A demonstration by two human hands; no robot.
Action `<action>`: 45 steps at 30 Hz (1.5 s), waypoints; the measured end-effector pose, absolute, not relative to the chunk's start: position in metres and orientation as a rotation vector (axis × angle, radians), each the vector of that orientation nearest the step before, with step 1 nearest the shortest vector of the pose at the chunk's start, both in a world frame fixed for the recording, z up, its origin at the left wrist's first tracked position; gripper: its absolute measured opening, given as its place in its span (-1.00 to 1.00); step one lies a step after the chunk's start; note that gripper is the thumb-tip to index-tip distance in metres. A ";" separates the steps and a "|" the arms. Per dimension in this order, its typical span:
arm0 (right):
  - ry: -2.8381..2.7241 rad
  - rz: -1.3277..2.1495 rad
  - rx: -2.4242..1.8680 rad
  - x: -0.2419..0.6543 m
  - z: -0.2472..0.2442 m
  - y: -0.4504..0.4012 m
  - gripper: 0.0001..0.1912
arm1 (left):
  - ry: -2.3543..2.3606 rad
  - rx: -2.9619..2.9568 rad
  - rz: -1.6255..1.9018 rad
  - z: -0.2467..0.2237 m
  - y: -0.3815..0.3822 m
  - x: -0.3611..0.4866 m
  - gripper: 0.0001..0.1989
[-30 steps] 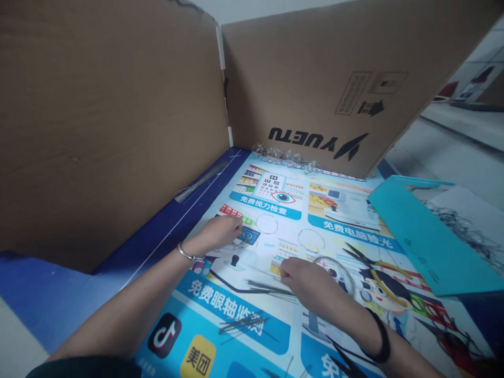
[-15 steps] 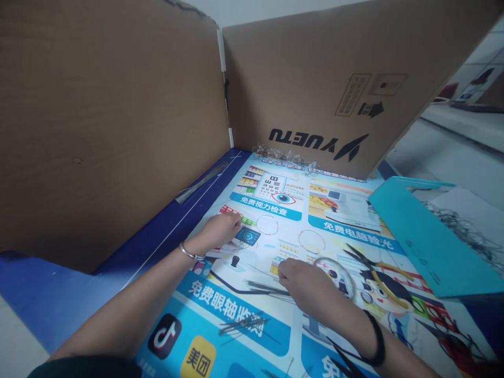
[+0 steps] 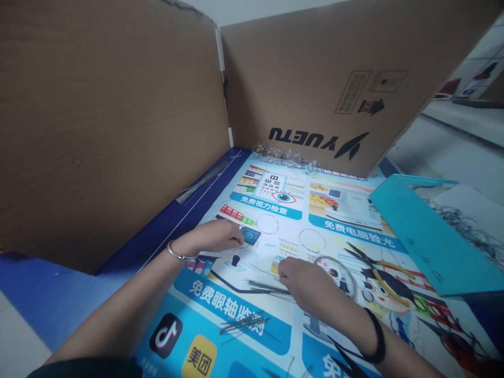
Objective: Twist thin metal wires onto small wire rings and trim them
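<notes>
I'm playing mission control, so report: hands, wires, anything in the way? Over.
Left hand and right hand curled, grip hidden. Wires on the poster, beside right hand. Pliers further right, not between hands.

I'm getting plain brown on the cardboard panel [image 3: 110, 131] filling the upper left, and brown on the lettered panel [image 3: 291, 79] upper right, its upside-down print solid black! Centre, my feed shows the poster [image 3: 283, 333] in blue and white with multicoloured cartoons. Turquoise for the paper bag [image 3: 417, 236] at right, yellow handles on the pliers [image 3: 377, 265], dark grey wires [image 3: 244, 323] lower centre, bangle [image 3: 181, 255] silver, wristband [image 3: 378, 338] black!
</notes>
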State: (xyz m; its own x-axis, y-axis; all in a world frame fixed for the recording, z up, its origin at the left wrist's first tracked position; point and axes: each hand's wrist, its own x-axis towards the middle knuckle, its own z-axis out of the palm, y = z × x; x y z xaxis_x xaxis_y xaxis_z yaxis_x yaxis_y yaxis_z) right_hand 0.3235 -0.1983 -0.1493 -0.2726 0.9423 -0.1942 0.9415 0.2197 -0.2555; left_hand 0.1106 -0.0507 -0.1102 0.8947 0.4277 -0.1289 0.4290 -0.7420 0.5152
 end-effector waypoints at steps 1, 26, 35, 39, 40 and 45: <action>-2.448 0.510 -1.894 0.323 -0.149 -0.198 -0.83 | 0.603 2.486 -0.011 -0.109 -0.052 0.111 -0.78; -2.438 0.524 -1.882 0.325 -0.154 -0.197 -0.84 | 1.197 2.674 0.034 -0.148 -0.029 0.110 -0.82; -2.421 0.543 -1.888 0.324 -0.154 -0.196 -0.84 | 1.377 2.782 0.014 -0.147 -0.033 0.113 -0.74; -2.422 0.549 -1.885 0.324 -0.154 -0.197 -0.83 | 1.383 2.816 -0.025 -0.150 -0.031 0.112 -0.73; -2.421 0.552 -1.889 0.324 -0.154 -0.197 -0.84 | 1.381 2.821 -0.031 -0.151 -0.031 0.112 -0.73; -2.417 0.552 -1.892 0.325 -0.155 -0.197 -0.83 | 1.380 2.822 -0.018 -0.150 -0.029 0.111 -0.72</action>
